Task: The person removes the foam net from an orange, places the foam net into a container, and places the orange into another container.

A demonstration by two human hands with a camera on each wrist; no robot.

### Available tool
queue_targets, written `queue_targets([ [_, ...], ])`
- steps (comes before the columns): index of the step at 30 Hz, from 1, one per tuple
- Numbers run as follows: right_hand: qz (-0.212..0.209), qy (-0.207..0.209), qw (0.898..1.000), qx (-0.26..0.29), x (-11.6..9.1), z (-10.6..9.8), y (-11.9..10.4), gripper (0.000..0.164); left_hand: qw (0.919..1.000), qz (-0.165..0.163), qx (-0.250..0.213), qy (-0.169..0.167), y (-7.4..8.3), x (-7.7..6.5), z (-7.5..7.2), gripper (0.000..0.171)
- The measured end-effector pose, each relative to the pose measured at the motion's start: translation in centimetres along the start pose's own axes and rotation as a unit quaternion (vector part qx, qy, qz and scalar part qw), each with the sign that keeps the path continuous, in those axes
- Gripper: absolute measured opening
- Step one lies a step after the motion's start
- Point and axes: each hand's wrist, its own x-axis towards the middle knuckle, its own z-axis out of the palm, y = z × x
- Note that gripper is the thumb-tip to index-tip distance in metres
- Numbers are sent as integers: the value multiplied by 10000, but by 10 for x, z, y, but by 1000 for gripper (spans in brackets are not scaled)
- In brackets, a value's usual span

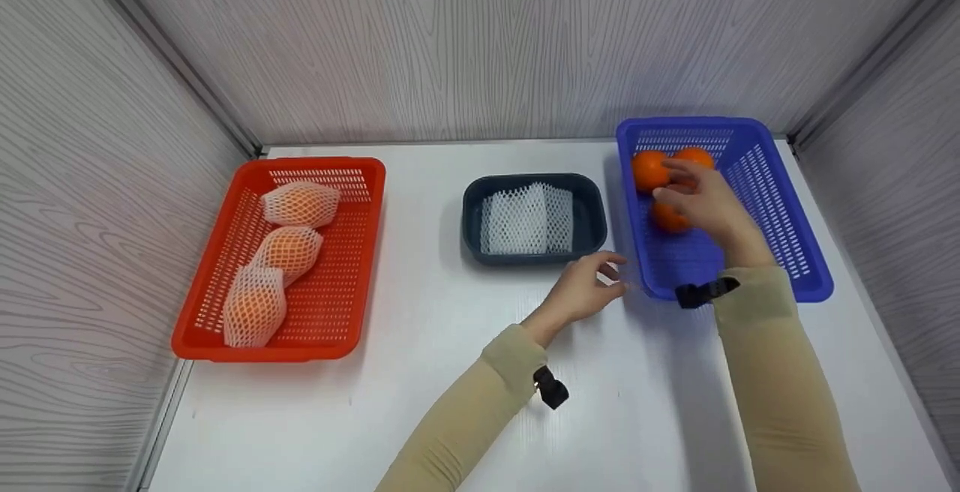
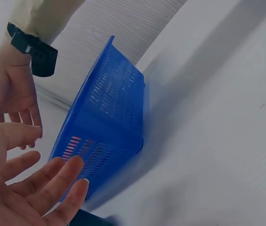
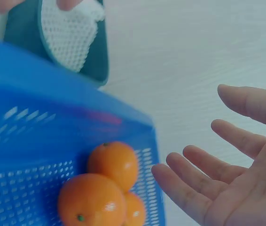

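Observation:
My right hand (image 1: 701, 196) hovers over the blue basket (image 1: 799, 252), fingers spread and holding nothing. Beneath it lie oranges: one orange (image 1: 648, 169) at the left wall, another orange (image 1: 694, 154) behind, and a nearer orange (image 1: 668, 220) partly covered by the hand. The right wrist view shows this right hand (image 3: 236, 174) apart from the fruit. My left hand (image 1: 581, 289), its fingers relaxed and holding nothing, is between the dark tray (image 1: 532, 259) and the blue basket. White foam nets (image 1: 517, 222) lie in that tray. Bent, parted fingers appear on the left hand (image 2: 25, 183) in its wrist view.
On the left stands a red basket (image 1: 322, 319) with three net-wrapped oranges (image 1: 292, 252) along its left side. Grey wood-grain panels (image 1: 450, 49) enclose the white table (image 1: 420, 372) at the back and both sides.

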Motion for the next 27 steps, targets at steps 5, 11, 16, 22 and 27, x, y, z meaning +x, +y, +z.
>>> queue_targets([
  [5, -165, 97, 9996, 196, -17, 10, -13, 59, 9988, 168, 446, 117, 0, -13, -32, 38],
  [11, -488, 128, 9982, 315, -27, 32, -21, 58, 9964, 114, 668, 513, -8, -36, -77, 40],
  [16, -878, -77, 9947, 525, -30, 60, -23, 57, 9936, -59, 900, 684, -23, -59, -110, 40],
  [22, -1100, -317, 9910, 697, -32, 96, -23, 56, 9859, -382, 1238, 1060, -43, -83, -136, 42],
  [27, -1258, -346, 9887, 735, -33, 125, -24, 58, 9772, -710, 1410, 1419, -56, -99, -157, 40],
])
